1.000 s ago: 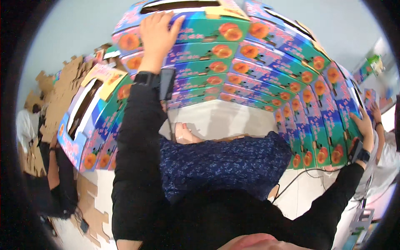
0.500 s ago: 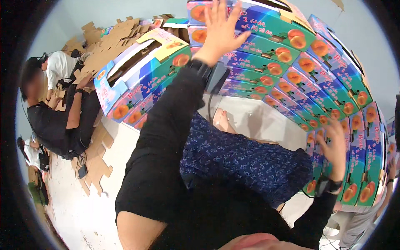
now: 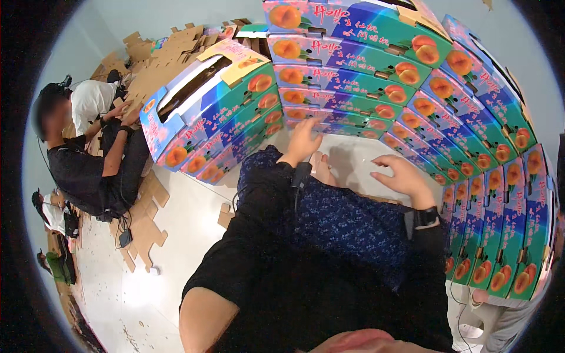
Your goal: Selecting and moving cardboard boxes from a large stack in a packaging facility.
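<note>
My left hand (image 3: 303, 141) hangs above my lap, empty, with its fingers apart. It is nearest to the lower boxes of a stack of printed peach cartons (image 3: 347, 52) in front of me. My right hand (image 3: 405, 178) is also empty, its thumb and fingers spread, over the right part of my lap. Neither hand appears to touch a carton. Beneath both lies a dark blue floral cloth (image 3: 341, 235) across my legs, and a bare foot (image 3: 322, 167) shows beyond it.
More carton stacks stand around me: one at left (image 3: 215, 109), one at front right (image 3: 471, 112), one at right (image 3: 500, 229). Flattened brown cardboard (image 3: 168, 50) is piled behind. A person in black (image 3: 88, 170) sits at left, others beyond. Cardboard scraps (image 3: 141, 229) lie on the white floor.
My left hand has come down from the top carton of the front stack to above my lap. My right hand has moved left, away from the right stack.
</note>
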Tool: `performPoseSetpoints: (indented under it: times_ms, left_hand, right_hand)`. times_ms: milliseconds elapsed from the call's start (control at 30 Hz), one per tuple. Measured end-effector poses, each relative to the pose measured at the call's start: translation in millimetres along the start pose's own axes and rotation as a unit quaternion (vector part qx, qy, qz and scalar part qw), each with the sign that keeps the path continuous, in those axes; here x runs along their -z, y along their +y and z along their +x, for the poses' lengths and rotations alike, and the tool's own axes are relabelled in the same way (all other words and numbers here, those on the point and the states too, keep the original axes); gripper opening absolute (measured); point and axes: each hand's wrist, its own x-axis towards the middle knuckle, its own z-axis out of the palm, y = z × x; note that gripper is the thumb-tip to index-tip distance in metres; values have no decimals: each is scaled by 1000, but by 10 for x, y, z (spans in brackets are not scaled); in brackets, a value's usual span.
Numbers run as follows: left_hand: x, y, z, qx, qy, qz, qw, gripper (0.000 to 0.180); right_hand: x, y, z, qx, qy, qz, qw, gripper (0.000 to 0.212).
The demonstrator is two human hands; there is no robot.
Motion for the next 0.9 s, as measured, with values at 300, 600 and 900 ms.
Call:
performPoseSetpoints:
  times_ms: [300, 600, 900]
  left_hand:
    - [-13, -123, -34, 61, -53, -80, 994, 42]
    - [-103, -46, 42, 39, -138, -64, 988, 42]
    - [67, 300, 39, 74, -247, -27, 966, 34]
  right_hand:
    - [-704, 972, -150, -132, -156, -135, 969, 39]
    - [-254, 1005, -110, -98, -26, -10, 995, 40]
    - [309, 952, -508, -189, 88, -1, 978, 44]
